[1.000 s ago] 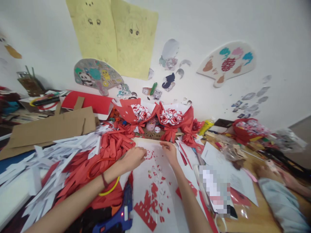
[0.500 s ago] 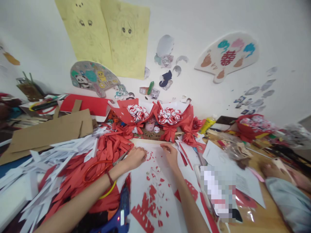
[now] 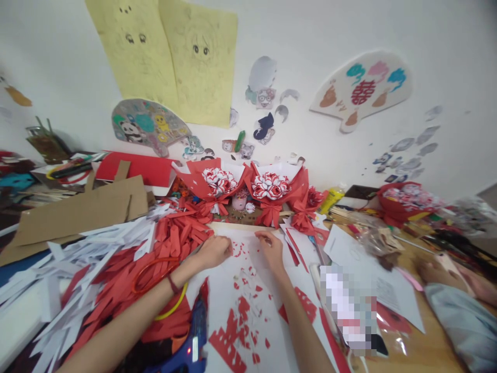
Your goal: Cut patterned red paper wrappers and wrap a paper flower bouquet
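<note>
Near the centre of the frame, the left hand (image 3: 216, 252) rests over the left edge of a white sheet (image 3: 277, 347), its fingers curled inward; whether they hold anything cannot be told. Just right of it, the small red scraps (image 3: 238, 254) lie loosely scattered on the sheet, between the two hands. The right hand (image 3: 272, 252) is at the sheet's right side, its fingers bent towards the thumb with a narrow gap; their tips are too small to tell if something is pinched.

At the bottom centre, a notched red paper piece (image 3: 226, 343) lies flat among more bits, and beside it, to the left, is a blue glue gun (image 3: 198, 327) with a small red light. Heaped red strips (image 3: 112, 295) and white strips (image 3: 37, 290) fill the lower left. Above the hands stand two red-and-white paper bouquets, the left one (image 3: 220, 181) near the right one (image 3: 271, 186). At the lower right, another person's pale sleeve (image 3: 462, 324) lies over the wooden desk (image 3: 421, 349).
</note>
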Demonstrator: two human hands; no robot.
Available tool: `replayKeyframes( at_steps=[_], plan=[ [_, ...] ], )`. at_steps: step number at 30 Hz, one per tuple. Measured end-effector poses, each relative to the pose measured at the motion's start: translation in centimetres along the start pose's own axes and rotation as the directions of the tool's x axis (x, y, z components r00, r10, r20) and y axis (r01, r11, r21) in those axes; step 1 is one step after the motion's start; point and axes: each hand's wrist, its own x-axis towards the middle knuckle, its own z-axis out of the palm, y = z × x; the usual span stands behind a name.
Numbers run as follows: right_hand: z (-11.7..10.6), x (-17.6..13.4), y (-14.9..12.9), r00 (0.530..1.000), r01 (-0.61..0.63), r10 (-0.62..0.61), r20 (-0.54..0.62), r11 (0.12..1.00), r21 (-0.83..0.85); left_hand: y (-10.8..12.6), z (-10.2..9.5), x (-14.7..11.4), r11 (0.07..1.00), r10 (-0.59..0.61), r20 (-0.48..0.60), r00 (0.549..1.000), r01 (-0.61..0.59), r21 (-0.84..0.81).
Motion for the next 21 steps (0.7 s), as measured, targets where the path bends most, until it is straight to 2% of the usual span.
replayKeyframes(
  at_steps=[4,7,10,15,21],
  plan=[
    [0.0,-0.3,-2.9,0.980,0.180,-0.176,0.095,0.983,-0.029,0.0,-1.8,-0.3,0.970,0.024,0.008,1.000,-0.021,-0.240],
    [0.2,-0.6,-5.6,0.919,0.345,-0.331,0.214,0.938,-0.030,0.7,-3.8,-1.4,0.905,0.075,0.037,0.997,-0.052,-0.422],
    [0.3,-0.9,-7.7,0.850,0.474,-0.446,0.281,0.880,-0.038,1.6,-5.5,-3.0,0.830,0.110,0.053,0.993,-0.063,-0.555],
    [0.1,-1.1,-9.5,0.766,0.605,-0.558,0.319,0.794,-0.064,1.9,-6.9,-4.7,0.747,0.132,0.084,0.988,-0.043,-0.664],
    [0.3,-1.5,-11.3,0.659,0.736,-0.663,0.355,0.665,-0.123,1.4,-7.0,-5.4,0.709,0.142,0.104,0.984,-0.028,-0.705]
  ],
)
